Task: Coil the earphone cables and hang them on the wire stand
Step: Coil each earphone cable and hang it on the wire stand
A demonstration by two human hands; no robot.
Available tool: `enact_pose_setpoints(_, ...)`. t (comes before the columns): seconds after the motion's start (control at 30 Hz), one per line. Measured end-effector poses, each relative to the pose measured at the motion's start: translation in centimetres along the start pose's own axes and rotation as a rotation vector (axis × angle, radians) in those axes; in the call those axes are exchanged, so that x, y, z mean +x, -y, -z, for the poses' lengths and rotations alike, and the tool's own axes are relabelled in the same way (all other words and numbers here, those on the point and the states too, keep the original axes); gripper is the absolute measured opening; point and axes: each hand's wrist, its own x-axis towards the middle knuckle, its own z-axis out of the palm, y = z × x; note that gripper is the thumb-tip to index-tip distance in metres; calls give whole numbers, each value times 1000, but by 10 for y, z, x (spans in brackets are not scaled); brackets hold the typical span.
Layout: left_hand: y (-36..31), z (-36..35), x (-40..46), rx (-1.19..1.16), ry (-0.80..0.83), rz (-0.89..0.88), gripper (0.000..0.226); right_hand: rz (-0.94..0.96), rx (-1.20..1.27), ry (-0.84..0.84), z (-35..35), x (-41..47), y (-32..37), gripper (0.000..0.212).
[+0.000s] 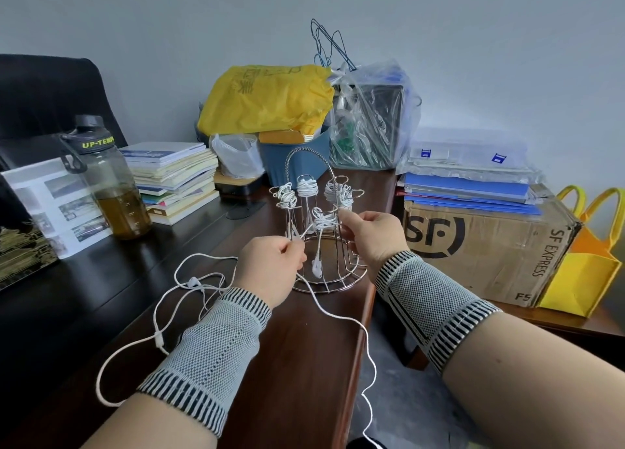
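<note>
A chrome wire stand with an arched handle stands on the brown desk near its right edge. Three white coiled earphone cables hang on its upper hooks. A fourth bundle sits on the front hook, an earbud dangling below it. My left hand pinches the white cable just left of the stand. My right hand pinches the cable at the front bundle. A long loose cable trails over the desk's edge, and another loose earphone cable lies on the desk at the left.
A water bottle, a stack of books and printed sheets fill the left. A yellow bag, a blue bin and a plastic-wrapped box stand behind. A cardboard box with folders sits right.
</note>
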Motion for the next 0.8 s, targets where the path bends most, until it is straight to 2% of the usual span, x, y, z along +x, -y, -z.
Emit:
enact_pose_setpoints(0.1,4,-5,-5,54,-23,-39,37,7,14,-1,0,-2,-3,28)
enact_pose_setpoints(0.17,7,-11,-7,32,-54,-108,46,47,2,-8,0,-4,-4,24)
enact_pose_setpoints(0.27,9,-18,-9,-6,-152,-230,56,227,-87,-52,1,-12,-3,14)
enact_pose_setpoints(0.37,12,-23,-9,-34,-276,-354,45,433,-251,-57,-1,-23,-4,15)
enact_pose_setpoints(0.43,10,-23,-8,-110,-296,-358,36,534,-301,-86,-6,-31,-9,16)
enact_pose_setpoints(0.53,6,-22,-6,-319,-272,-265,37,576,-270,-130,-19,-41,-22,15)
enact_pose_setpoints(0.6,1,-20,-8,-515,-221,-124,29,563,-253,-149,-25,-45,-31,20)
enact_pose_setpoints(0.73,0,-20,-3,-926,-100,112,51,523,-250,-161,-26,-43,-37,24)
enact_pose_setpoints(0.8,0,-21,0,-1054,-36,209,42,487,-229,-169,-25,-40,-38,23)
